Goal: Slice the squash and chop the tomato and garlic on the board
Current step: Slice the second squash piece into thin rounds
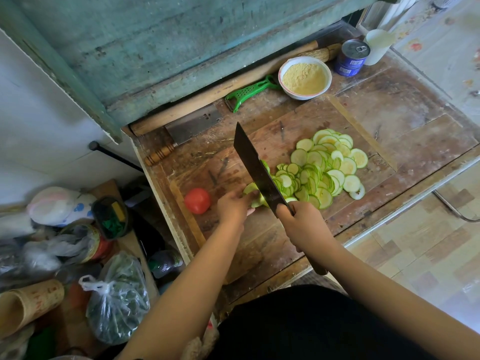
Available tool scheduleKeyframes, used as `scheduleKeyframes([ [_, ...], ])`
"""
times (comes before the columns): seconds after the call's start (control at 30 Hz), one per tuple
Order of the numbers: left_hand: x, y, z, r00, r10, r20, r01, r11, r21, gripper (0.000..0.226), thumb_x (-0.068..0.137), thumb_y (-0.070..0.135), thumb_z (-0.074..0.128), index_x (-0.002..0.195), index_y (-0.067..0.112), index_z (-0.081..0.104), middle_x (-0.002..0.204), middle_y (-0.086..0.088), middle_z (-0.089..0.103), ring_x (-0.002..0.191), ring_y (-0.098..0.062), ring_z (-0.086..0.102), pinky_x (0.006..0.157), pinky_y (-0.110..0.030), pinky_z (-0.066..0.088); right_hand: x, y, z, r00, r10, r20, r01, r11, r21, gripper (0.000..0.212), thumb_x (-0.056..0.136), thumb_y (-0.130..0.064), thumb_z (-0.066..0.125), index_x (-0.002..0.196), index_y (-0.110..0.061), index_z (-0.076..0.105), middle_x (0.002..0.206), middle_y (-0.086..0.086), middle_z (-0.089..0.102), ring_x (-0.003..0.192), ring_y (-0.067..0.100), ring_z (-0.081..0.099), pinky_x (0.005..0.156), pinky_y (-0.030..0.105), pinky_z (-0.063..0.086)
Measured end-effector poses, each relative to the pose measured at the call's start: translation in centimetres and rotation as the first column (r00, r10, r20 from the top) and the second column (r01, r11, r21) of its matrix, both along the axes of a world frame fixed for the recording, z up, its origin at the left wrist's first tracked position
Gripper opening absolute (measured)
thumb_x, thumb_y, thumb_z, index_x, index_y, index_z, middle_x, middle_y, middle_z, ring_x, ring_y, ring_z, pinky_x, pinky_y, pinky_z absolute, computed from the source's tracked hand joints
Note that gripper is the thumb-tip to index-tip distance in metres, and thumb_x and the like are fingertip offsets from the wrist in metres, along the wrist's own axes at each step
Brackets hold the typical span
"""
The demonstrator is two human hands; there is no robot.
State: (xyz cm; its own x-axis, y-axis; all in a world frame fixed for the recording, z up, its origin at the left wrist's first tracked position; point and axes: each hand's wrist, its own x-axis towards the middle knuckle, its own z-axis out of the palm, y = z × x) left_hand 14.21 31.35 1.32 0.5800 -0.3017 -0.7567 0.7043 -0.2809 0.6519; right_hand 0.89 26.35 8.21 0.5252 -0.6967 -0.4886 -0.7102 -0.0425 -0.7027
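On the worn wooden board (298, 131) my left hand (233, 205) holds down the last green piece of squash (251, 188). My right hand (298, 219) grips the handle of a dark cleaver (255, 167), its blade standing on edge against the squash piece. A heap of thin, pale green squash slices (324, 167) spreads to the right of the blade. A whole red tomato (197, 200) lies on the board left of my left hand. I see no garlic.
A second cleaver (192, 126), a rolling pin (207, 97) and a green peeler (249, 92) lie at the back. A white bowl of yellow meal (304, 77), a blue tin (352, 57) and a white cup (378, 46) stand back right. Bags and jars (85, 245) crowd the left.
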Motion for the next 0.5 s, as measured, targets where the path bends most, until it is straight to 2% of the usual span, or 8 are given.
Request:
scheduleKeyframes([
  [0.17, 0.10, -0.08, 0.02, 0.997, 0.050, -0.062, -0.051, 0.998, -0.020, 0.027, 0.077, -0.004, 0.072, 0.096, 0.014, 0.064, 0.115, -0.017, 0.064, 0.098, -0.027, 0.063, 0.082, -0.039, 0.053, 0.00, 0.28, 0.25, 1.000, 0.001, -0.011, -0.001, 1.000, -0.002, 0.038, 0.089, -0.026, 0.049, 0.058, -0.012, 0.031, 0.051, 0.002, 0.032, 0.047, 0.021, 0.033, 0.050, 0.033, 0.035],
  [0.27, 0.05, -0.14, 0.05, 0.999, 0.018, -0.045, -0.019, 1.000, -0.022, 0.028, 0.078, -0.002, 0.072, 0.099, 0.015, 0.062, 0.116, -0.014, 0.064, 0.095, -0.023, 0.062, 0.082, -0.037, 0.053, 0.05, 0.24, 0.32, 1.000, -0.006, -0.010, 0.006, 1.000, -0.002, 0.039, 0.090, -0.026, 0.049, 0.058, -0.012, 0.031, 0.050, 0.002, 0.032, 0.048, 0.020, 0.034, 0.050, 0.034, 0.037],
  [0.4, -0.03, -0.07, 0.01, 1.000, 0.020, -0.024, -0.020, 1.000, -0.008, 0.039, 0.076, 0.001, 0.076, 0.111, 0.009, 0.064, 0.114, -0.013, 0.064, 0.096, -0.022, 0.063, 0.072, -0.032, 0.053, 0.15, 0.29, 0.28, 1.000, -0.005, -0.010, 0.004, 1.000, -0.007, 0.039, 0.090, -0.026, 0.049, 0.058, -0.011, 0.032, 0.050, 0.002, 0.031, 0.047, 0.020, 0.034, 0.050, 0.033, 0.037],
  [0.5, 0.02, -0.06, -0.01, 0.999, 0.036, -0.034, -0.036, 0.999, 0.001, 0.040, 0.075, 0.001, 0.076, 0.113, 0.008, 0.064, 0.113, -0.013, 0.064, 0.095, -0.022, 0.063, 0.074, -0.032, 0.054, 0.27, 0.32, 0.23, 1.000, 0.005, -0.021, -0.005, 1.000, 0.001, 0.038, 0.090, -0.028, 0.048, 0.060, -0.011, 0.035, 0.051, 0.003, 0.033, 0.047, 0.021, 0.035, 0.050, 0.032, 0.036],
])
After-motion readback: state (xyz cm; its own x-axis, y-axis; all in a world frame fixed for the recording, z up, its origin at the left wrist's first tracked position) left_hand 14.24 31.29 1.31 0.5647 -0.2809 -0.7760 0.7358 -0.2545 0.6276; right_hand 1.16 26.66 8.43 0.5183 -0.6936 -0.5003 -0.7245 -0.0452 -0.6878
